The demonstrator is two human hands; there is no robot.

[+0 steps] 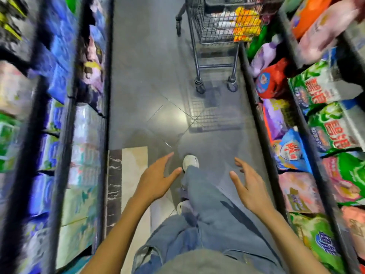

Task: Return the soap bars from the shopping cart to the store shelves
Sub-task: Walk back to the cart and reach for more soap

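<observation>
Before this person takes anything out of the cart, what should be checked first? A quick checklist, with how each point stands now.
1. Left hand free: ok, open and holding nothing.
2. Right hand free: ok, open and holding nothing.
3. Cart within reach: not ok, it stands farther up the aisle than the hands.
4. Floor up to the cart clear: ok, nothing lies in the way.
5. Which packs in the cart are soap: cannot tell, they are blurred behind the wire.
6. Right spot on the shelves: cannot tell, too blurred.
</observation>
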